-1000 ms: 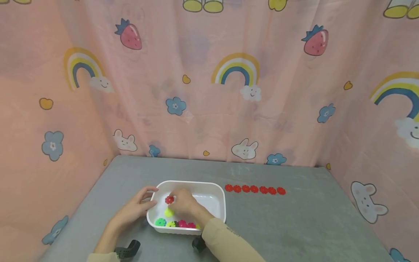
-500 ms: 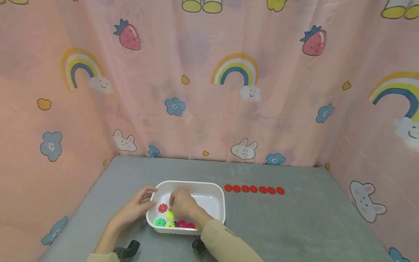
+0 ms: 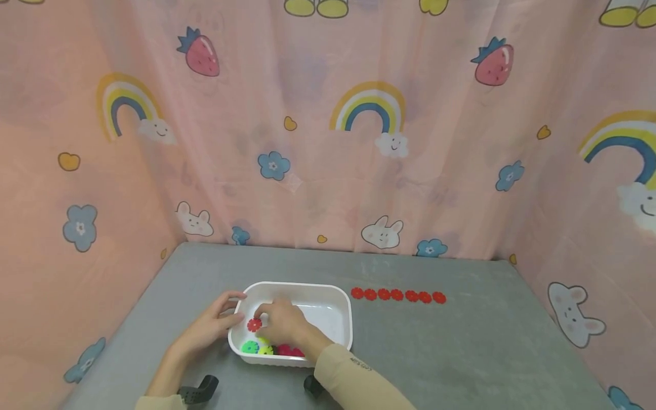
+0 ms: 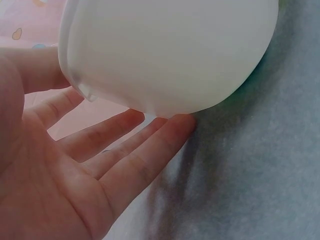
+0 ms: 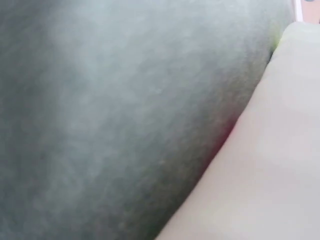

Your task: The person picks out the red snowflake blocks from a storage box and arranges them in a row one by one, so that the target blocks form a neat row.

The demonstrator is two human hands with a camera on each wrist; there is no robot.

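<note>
My left hand (image 3: 212,320) holds the white plastic tray (image 3: 335,296) at its left end, thumb over the rim. In the left wrist view its fingers (image 4: 150,155) lie nearly straight against the outer wall. Inside the tray is my right hand (image 3: 284,322), thumb and forefinger spread on either side of a red flower-shaped disc (image 3: 254,324), not visibly closed on it. A green disc (image 3: 250,347), a yellow disc (image 3: 265,350) and pink discs (image 3: 287,349) lie along the tray's near wall; the right forearm partly hides that side. The right wrist view does not show the right hand.
Several red flower-shaped discs (image 3: 397,295) form a row on the grey table (image 3: 487,341), right of the tray. Black wrist straps (image 3: 200,392) are on both forearms. A pink printed curtain (image 3: 318,188) borders the table's back and sides.
The red disc has slipped from my right fingers, down and left to the tray floor. My right hand has then shifted left toward it, fingers parted. My left hand stays put.
</note>
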